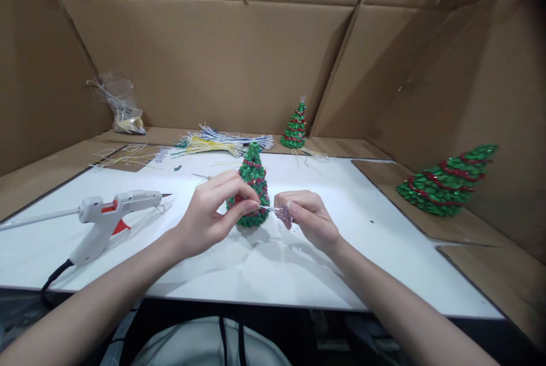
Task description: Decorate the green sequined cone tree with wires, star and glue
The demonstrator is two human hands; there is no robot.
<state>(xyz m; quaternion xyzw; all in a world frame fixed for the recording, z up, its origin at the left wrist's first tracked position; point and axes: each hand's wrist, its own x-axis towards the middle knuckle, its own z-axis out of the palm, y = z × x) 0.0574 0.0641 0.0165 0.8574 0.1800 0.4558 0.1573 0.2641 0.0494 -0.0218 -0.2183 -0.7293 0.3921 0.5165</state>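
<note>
Nearest the camera, a pale garment (200, 346) with black drawstrings (242, 344) is seen below the middle tree (256, 178), a green cone wound with red trim. Well to the left of that tree, a white glue gun (132, 203) with a red trigger is laid on the white table (384, 275); farther back on the same side, a clear bag (123, 107) is propped against the cardboard. Behind the tree, and partly to its left, bundled stems (224, 141) in white, yellow and green are spread. Just in front of the tree's left side, a thin white stem (266, 207) is pinched between thumb and forefinger of the left hand (218, 207). Just right of the tree's base, a purplish translucent piece (283, 215) — its exact shape blurred — is gripped by the curled fingers and thumb of the right hand (310, 218). Behind and to the right of the tree, a rear tree (294, 128) is stood upright; far to its right, a tilted tree (446, 181) is seen.
</note>
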